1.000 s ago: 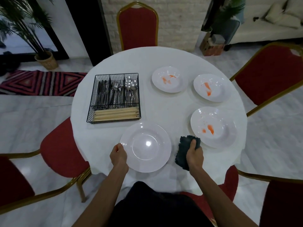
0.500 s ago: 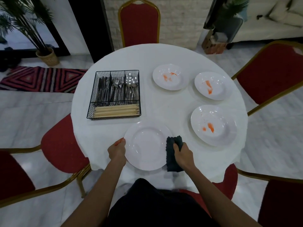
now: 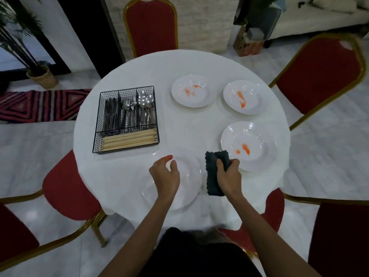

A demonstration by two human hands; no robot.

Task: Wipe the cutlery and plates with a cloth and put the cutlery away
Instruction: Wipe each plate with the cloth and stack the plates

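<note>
My right hand (image 3: pixel 229 176) clenched round the folded dark grey cloth (image 3: pixel 212 176), my left hand (image 3: pixel 165 176) loose over the clean white round plate (image 3: pixel 188 188)

My right fingers curl over the cloth's far half, which lies just right of the clean plate, between it and the nearest orange-smeared white plate (image 3: pixel 257 136). My left fingers are relaxed and hold nothing; I cannot tell whether they touch the plate. Two more smeared white plates (image 3: pixel 201 96) (image 3: pixel 251 90) sit farther off on the round white-clothed table (image 3: pixel 189 126). To the left stands the black wire basket (image 3: pixel 97 124), holding steel cutlery (image 3: pixel 127 114) and wooden chopsticks (image 3: pixel 127 138)
</note>
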